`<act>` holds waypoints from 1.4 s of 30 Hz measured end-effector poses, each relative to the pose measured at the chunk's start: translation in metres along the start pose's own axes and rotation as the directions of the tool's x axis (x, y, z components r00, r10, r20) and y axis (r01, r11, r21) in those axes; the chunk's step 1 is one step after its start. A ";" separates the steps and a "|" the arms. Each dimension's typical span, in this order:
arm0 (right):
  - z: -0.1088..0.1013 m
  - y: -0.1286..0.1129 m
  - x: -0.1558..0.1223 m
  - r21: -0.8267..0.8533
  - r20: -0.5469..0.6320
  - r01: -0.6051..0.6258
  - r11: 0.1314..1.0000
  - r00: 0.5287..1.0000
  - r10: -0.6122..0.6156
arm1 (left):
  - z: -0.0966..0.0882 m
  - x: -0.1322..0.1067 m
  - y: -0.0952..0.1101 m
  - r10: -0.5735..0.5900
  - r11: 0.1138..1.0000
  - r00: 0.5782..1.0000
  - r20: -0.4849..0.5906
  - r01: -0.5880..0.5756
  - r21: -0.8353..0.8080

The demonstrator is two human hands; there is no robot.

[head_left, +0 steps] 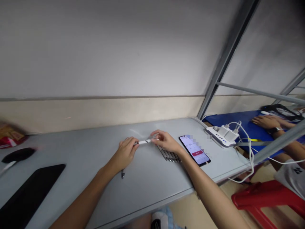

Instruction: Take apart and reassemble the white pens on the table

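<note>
Forearms (87, 197) lead to a white pen (143, 142) over the surface (143, 187), left hand (127, 151) pinching one end, right hand (165, 141) the other: apparently a two-handed step, calling for steady alignment. Grouped pens (169, 156) lie near the phone (194, 150).

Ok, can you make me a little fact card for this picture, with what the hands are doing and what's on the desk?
Left hand grip: on one end of a white pen
Right hand grip: at the pen's other end
Row of pens: under and beside the right hand
Loose pen: by the left hand, partly hidden
Phone: right of the row, screen lit
Power strip: desk's right end
Desk: grey
</note>
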State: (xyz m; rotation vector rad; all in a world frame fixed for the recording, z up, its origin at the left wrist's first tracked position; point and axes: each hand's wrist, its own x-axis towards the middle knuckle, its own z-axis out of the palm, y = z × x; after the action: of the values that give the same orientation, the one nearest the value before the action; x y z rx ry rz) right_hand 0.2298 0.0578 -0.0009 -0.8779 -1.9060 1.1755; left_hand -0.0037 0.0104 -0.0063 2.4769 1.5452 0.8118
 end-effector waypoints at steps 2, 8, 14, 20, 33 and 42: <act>0.000 -0.001 0.000 -0.007 0.000 0.009 1.000 1.000 -0.009 | 0.000 0.000 0.000 0.003 1.000 1.000 0.001 -0.003 0.002; -0.002 -0.003 -0.002 -0.063 0.009 0.019 0.998 1.000 -0.018 | -0.001 0.000 0.000 0.017 1.000 1.000 0.001 -0.017 -0.011; -0.003 -0.003 -0.001 -0.126 0.040 -0.008 0.992 0.999 0.013 | -0.002 0.001 0.000 0.049 0.997 0.998 0.033 -0.046 -0.069; -0.003 -0.002 -0.002 -0.106 0.080 0.013 0.994 0.997 -0.005 | -0.001 0.000 0.001 -0.021 0.992 0.997 0.075 0.030 -0.121; -0.001 -0.002 -0.003 -0.259 0.025 0.003 0.966 1.000 0.004 | 0.001 -0.001 -0.001 0.025 0.998 0.997 0.079 -0.020 -0.062; 0.004 -0.010 -0.005 -0.380 0.006 0.082 0.922 0.996 -0.086 | 0.000 -0.002 -0.008 0.023 0.999 0.995 0.099 -0.019 -0.049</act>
State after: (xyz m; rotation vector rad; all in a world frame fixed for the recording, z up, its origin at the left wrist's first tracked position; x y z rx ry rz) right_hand 0.2271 0.0482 0.0055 -0.9884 -2.1798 0.7570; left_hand -0.0107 0.0127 -0.0097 2.4631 1.4519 0.7087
